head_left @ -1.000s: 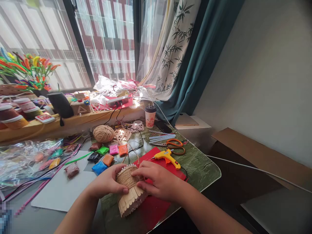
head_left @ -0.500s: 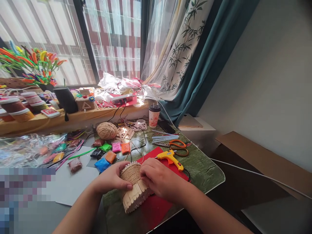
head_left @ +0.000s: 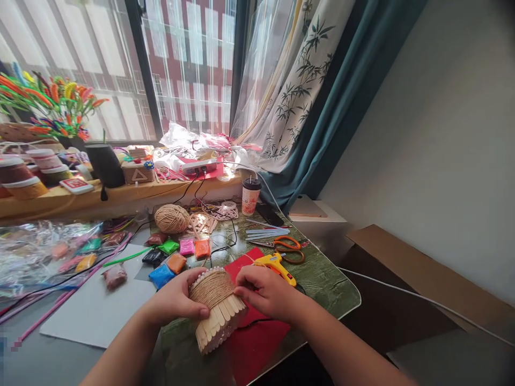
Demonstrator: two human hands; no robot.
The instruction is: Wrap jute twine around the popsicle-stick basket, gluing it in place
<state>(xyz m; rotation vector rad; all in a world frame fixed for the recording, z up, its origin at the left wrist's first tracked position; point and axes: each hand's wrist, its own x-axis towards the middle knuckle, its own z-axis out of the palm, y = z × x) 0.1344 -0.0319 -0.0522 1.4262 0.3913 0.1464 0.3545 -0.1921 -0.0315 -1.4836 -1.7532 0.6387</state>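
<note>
My left hand (head_left: 175,301) wraps around the left side of a small craft piece (head_left: 217,311) made of wooden sticks, with jute twine wound round its upper part. My right hand (head_left: 265,292) presses its curled fingers against the right side of the same piece, at the twine band. The piece lies tilted over a red sheet (head_left: 257,332) on the green table mat (head_left: 330,279). A yellow glue gun (head_left: 277,265) lies just beyond my right hand.
A ball of twine (head_left: 171,219), several coloured clay packets (head_left: 181,249), orange scissors (head_left: 287,247) and a paper cup (head_left: 250,195) sit farther back. White paper (head_left: 96,311) and pipe cleaners lie at left. The sill holds jars, a power strip and colourful flowers.
My right hand has slid a little to the right along the twine band, uncovering more of it. The camera view shifted slightly; my left hand keeps its hold.
</note>
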